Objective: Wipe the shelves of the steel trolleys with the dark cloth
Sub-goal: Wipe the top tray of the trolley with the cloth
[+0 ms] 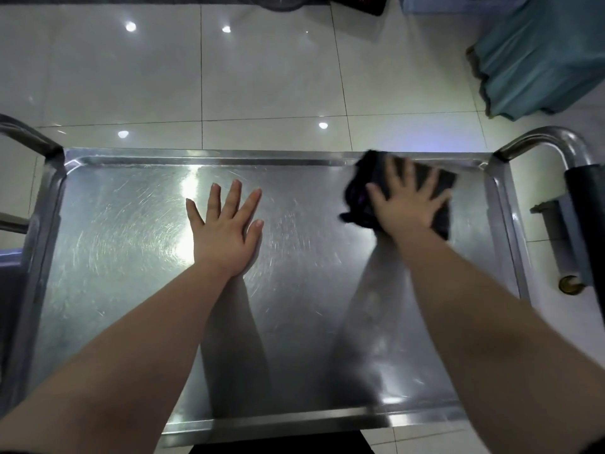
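Observation:
A steel trolley's top shelf (pixel 124 244) fills the lower view, scratched and shiny, with a raised rim. The dark cloth (pixel 360 191) lies bunched at the shelf's far right corner. My right hand (pixel 409 204) presses flat on the cloth with fingers spread; the hand and cloth look motion-blurred. My left hand (pixel 226 227) rests palm down on the bare steel near the shelf's middle, fingers apart, holding nothing.
The trolley's curved steel handle (pixel 556 142) with a black grip rises at the right; another steel rail (pixel 29 136) stands at the left. White glossy floor tiles (pixel 262 67) lie beyond. A teal cloth-covered object (pixel 540 54) stands at the far right.

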`<control>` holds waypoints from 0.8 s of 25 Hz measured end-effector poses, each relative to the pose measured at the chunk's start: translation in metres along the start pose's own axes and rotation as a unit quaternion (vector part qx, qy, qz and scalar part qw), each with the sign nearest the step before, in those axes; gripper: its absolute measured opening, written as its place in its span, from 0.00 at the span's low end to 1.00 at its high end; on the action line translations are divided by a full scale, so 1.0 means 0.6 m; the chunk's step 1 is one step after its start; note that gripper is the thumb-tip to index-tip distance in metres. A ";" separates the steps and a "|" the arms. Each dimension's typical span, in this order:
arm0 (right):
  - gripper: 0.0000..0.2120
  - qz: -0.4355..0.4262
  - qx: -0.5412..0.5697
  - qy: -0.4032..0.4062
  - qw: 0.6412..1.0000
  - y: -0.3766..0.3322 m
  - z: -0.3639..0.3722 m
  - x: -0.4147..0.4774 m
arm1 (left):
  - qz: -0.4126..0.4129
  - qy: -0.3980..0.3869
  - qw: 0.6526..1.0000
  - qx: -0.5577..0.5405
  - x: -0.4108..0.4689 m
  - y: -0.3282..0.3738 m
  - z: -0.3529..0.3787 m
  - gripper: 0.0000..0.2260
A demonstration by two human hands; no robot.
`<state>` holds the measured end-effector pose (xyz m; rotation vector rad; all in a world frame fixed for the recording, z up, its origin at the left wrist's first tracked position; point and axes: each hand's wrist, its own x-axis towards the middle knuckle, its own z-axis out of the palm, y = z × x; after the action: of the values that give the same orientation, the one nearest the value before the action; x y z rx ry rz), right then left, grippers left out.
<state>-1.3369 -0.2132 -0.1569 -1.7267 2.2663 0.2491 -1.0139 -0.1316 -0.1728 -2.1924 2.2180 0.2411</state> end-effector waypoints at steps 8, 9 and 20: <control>0.32 -0.242 -0.049 -0.008 0.969 -0.064 0.045 -0.132 | -0.015 -0.038 0.999 0.021 0.001 0.003 -0.009 0.25; 0.33 -0.203 -0.041 0.010 0.978 -0.004 0.040 -0.121 | -0.014 -0.042 0.999 0.025 0.002 0.004 -0.009 0.25; 0.35 -0.001 0.001 -0.003 1.000 0.206 0.018 -0.107 | -0.014 0.004 1.000 -0.028 -0.086 0.094 0.009 0.24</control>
<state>-1.4386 -0.1175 -0.1504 -1.7234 2.2601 0.2522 -1.0697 -0.0794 -0.1666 -2.2548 2.2086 0.2976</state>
